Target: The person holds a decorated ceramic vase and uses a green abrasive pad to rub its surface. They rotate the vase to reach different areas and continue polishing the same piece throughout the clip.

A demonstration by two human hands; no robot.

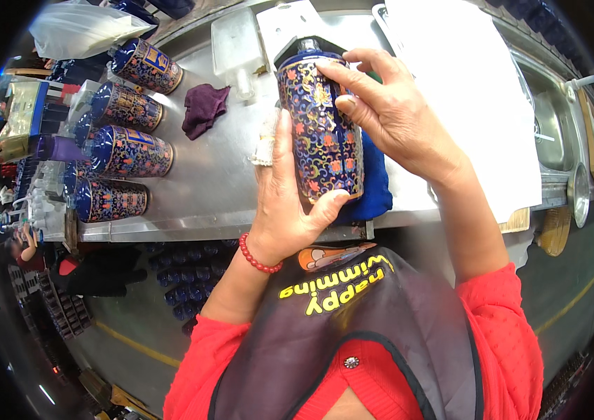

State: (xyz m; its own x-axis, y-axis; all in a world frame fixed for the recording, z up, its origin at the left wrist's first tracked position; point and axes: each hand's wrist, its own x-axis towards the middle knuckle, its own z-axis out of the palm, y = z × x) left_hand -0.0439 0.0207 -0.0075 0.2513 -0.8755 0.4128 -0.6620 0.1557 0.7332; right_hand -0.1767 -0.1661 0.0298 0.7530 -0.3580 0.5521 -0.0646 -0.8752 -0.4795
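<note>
Red at the sleeves (pixel 503 315) in a dotted weave, wore a smooth, dark apron (pixel 395 315) with yellow print and a bracelet (pixel 255 256) of round beads. Held a bottle (pixel 321 147) over the steel bench (pixel 202 185) in the half-closed left hand (pixel 284 206), with palm curved to its side and thumb bent across its lower end. Rested the right hand (pixel 405 115), half open, against the upper end, with forefinger on the glossy face, without a visible grip. Saw tapering dark-blue walls thick with scrolls and flowers in gold, orange and red, and a neck (pixel 308 45) pointing away. Noticed white, nubbly stuff (pixel 265 143), of unclear kind, by the left hand. Had a blue cloth (pixel 377 185) partly behind the bottle, a flat white sheet (pixel 479 115) to the right and a crumpled purple cloth (pixel 204 110) to the left. Found, farther out, four matching bottles (pixel 130 150) in a row, a clear box (pixel 237 45), a wrinkled translucent bag (pixel 90 30) and, far right, a round-cornered sink (pixel 553 136).
</note>
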